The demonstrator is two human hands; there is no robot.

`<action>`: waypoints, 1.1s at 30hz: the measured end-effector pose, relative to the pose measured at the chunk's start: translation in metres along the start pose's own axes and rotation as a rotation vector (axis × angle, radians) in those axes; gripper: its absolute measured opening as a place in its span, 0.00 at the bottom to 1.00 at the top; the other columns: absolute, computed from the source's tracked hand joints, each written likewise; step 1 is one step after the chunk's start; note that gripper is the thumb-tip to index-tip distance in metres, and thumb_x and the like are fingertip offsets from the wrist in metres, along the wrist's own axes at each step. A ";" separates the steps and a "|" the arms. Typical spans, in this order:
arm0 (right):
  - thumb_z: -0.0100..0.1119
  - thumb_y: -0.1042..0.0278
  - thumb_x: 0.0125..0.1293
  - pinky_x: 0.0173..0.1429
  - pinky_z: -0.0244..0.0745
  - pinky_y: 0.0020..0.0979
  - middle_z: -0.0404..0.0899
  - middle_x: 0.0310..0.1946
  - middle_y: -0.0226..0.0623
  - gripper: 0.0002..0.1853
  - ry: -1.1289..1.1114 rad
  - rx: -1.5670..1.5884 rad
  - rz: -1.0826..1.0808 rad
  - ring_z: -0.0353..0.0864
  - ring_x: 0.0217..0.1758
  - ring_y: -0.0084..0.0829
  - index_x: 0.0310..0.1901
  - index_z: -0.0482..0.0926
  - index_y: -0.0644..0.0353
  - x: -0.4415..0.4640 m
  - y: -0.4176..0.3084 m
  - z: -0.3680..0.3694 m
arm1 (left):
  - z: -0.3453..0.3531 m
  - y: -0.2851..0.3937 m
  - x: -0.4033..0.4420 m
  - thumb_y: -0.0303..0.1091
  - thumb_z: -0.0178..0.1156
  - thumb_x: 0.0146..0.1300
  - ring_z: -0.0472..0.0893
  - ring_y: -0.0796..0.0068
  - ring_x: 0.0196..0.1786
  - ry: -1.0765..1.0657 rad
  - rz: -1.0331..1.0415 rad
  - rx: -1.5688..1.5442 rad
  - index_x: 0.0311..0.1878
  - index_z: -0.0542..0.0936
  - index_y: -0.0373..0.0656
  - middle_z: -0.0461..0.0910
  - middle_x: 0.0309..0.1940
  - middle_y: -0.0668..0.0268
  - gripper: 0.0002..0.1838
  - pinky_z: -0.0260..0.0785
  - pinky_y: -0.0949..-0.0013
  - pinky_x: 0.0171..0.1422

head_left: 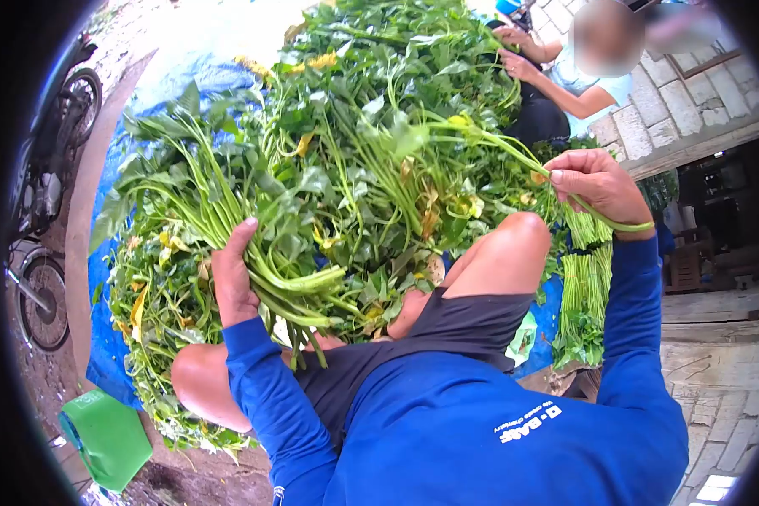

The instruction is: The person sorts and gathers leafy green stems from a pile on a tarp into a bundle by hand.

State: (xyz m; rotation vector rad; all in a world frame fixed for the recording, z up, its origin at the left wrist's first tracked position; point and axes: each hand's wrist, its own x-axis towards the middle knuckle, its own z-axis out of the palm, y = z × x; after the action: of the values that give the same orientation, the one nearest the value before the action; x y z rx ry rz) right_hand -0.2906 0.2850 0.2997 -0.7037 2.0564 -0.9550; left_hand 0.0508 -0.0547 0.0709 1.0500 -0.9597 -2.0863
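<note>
Left hand: left hand (234, 282) closed round a thick bunch of green stems (228, 211), thumb up along the front, fingers mostly hidden behind.
Bunch: held above the near left part of the blue tarp (110, 371), tilted, leaves toward the tarp's far left, butt ends toward the lap.
Right hand: right hand (594, 181) pinching one long stem (514, 152) between thumb and fingers, lower end crossing the wrist, leafy end over the pile.
Pile: loose leafy greens (346, 143) covering most of tarp, far edge to near edge; some yellow leaves (137, 308) near left edge.
Stacked stems: bundles (584, 287) by tarp's right edge, beyond the knee.
Co-worker: person in pale top (611, 88), far right edge of tarp, both hands (519, 55) at the greens.
Outside tarp: green container (105, 438) off near left corner; motorbike (51, 190) past left edge.
</note>
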 end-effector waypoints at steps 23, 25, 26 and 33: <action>0.61 0.63 0.73 0.50 0.82 0.49 0.87 0.40 0.58 0.13 0.110 -0.192 -0.450 0.87 0.43 0.61 0.43 0.87 0.66 0.117 0.144 0.301 | 0.033 -0.192 0.038 0.38 0.76 0.68 0.89 0.68 0.46 -0.138 -0.246 -0.329 0.58 0.86 0.39 0.90 0.49 0.63 0.20 0.85 0.59 0.55; 0.61 0.63 0.72 0.49 0.81 0.50 0.86 0.38 0.58 0.13 0.080 -0.253 -0.432 0.86 0.43 0.61 0.42 0.87 0.66 0.122 0.146 0.304 | 0.033 -0.198 0.037 0.37 0.79 0.65 0.88 0.71 0.48 -0.062 -0.150 -0.253 0.61 0.86 0.37 0.89 0.51 0.64 0.24 0.82 0.62 0.57; 0.61 0.64 0.72 0.49 0.81 0.51 0.86 0.38 0.59 0.13 0.067 -0.282 -0.415 0.86 0.42 0.62 0.41 0.86 0.66 0.125 0.149 0.304 | 0.035 -0.203 0.037 0.37 0.79 0.64 0.87 0.72 0.48 -0.034 -0.067 -0.204 0.61 0.86 0.37 0.89 0.51 0.65 0.25 0.81 0.63 0.57; 0.65 0.59 0.71 0.53 0.84 0.43 0.91 0.43 0.51 0.17 0.046 -0.348 -0.365 0.92 0.44 0.47 0.47 0.90 0.67 0.139 0.132 0.295 | 0.032 -0.215 0.037 0.32 0.77 0.64 0.86 0.74 0.48 -0.075 -0.076 -0.137 0.60 0.86 0.37 0.89 0.52 0.67 0.22 0.79 0.67 0.57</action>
State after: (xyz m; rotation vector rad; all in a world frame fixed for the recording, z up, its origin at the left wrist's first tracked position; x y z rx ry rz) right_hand -0.1534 0.1440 0.0084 -1.2850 2.2037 -0.8169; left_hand -0.0358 0.0470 -0.1051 0.9582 -0.8108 -2.2337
